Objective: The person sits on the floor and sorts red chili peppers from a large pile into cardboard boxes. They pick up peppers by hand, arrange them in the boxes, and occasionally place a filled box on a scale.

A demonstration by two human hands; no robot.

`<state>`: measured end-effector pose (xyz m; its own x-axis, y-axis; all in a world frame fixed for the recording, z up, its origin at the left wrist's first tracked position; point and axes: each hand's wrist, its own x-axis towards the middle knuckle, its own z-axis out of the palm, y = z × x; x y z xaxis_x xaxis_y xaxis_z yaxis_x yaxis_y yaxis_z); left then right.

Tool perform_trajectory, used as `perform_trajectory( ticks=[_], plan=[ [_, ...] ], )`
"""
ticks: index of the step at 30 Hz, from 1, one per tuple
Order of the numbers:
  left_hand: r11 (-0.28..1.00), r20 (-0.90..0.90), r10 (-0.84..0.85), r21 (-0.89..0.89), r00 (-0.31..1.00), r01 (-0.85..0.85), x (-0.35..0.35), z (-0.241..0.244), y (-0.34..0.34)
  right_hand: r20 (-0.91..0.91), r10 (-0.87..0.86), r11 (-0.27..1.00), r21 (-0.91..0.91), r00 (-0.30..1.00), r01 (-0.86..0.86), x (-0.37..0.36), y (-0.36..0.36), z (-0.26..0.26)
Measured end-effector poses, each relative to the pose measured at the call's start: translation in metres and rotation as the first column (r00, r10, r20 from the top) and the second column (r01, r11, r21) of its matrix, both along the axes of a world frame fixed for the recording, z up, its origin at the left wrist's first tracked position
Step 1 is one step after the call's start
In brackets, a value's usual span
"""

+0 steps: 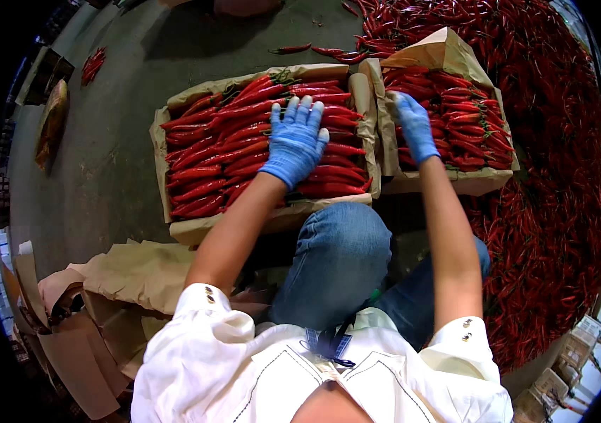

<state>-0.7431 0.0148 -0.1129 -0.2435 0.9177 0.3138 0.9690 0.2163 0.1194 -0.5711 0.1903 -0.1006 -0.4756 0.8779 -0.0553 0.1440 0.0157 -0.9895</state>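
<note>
My left hand (297, 140), in a blue glove with pale fingertips, lies flat with fingers spread on the red chili peppers (195, 174) in the left box. They lie side by side in rows, lengthwise across the box, which has a brown paper liner (367, 124). My right hand (414, 126), gloved alike, is at the left edge of the smaller right box. Its bunched fingers grip the edge of that box's brown paper liner (386, 135); their undersides are hidden. More red chili peppers (461, 116) fill this box, and a paper flap (443, 50) stands up at its back.
A large heap of loose chili peppers (549, 238) covers the floor along the right. Several stray peppers (332, 52) lie behind the boxes, and a small bunch (93, 66) at far left. Brown paper sheets (136, 272) are piled at lower left. My bent knee (345, 238) almost touches the left box.
</note>
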Motion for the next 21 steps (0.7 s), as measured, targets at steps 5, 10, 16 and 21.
perform_trajectory(
  ticks=[5,10,16,21],
  plan=[
    [0.972,-0.016,0.121,0.206,0.992,-0.115,-0.097,0.022,-0.044,0.021,0.072,0.861,-0.506,0.997,-0.051,0.031,-0.019,0.006],
    [0.73,0.465,0.581,0.065,0.668,-0.68,-0.21,0.003,-0.136,0.097,0.374,0.823,-0.494,0.923,-0.281,-0.006,-0.03,-0.024],
    [0.58,0.815,0.561,-0.265,0.142,-0.77,-0.218,-0.077,-0.22,0.216,0.333,0.591,-0.806,0.918,-0.024,-0.04,-0.008,-0.033],
    [0.434,0.729,0.671,-0.24,0.134,-0.868,-0.198,-0.079,-0.22,0.215,0.786,0.382,-0.906,0.579,-0.181,-0.021,0.034,0.008]
  ],
)
